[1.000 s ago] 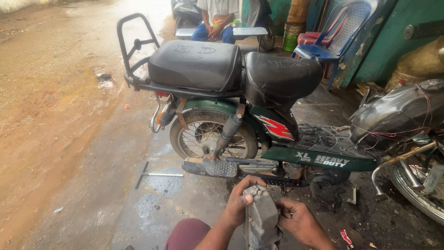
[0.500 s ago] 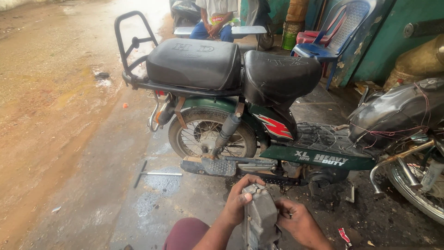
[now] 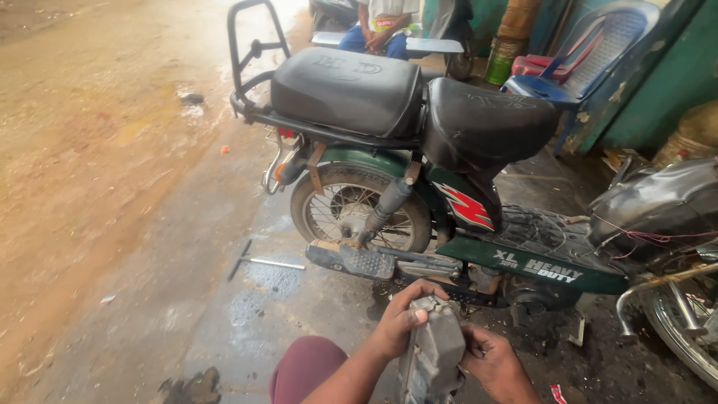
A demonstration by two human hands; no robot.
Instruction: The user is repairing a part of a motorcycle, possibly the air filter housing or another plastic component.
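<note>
Still crouched beside the green moped (image 3: 479,224), the person keeps both hands, left (image 3: 400,318) and right (image 3: 493,363), with fingers curled tightly around a grey metal cover (image 3: 432,359) held upright above the wet floor (image 3: 224,314), grip unchanged from a moment ago, the work evidently unfinished.

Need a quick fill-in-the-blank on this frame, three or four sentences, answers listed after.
1. Both hands, left hand and right hand, grip a grey metal ____ cover.
2. The moped has ____ black seats.
3. A T-handle wrench lies on the ____ beside the rear wheel.
4. The plastic chair behind the moped is ____.

Missing words: engine; two; ground; blue
</note>
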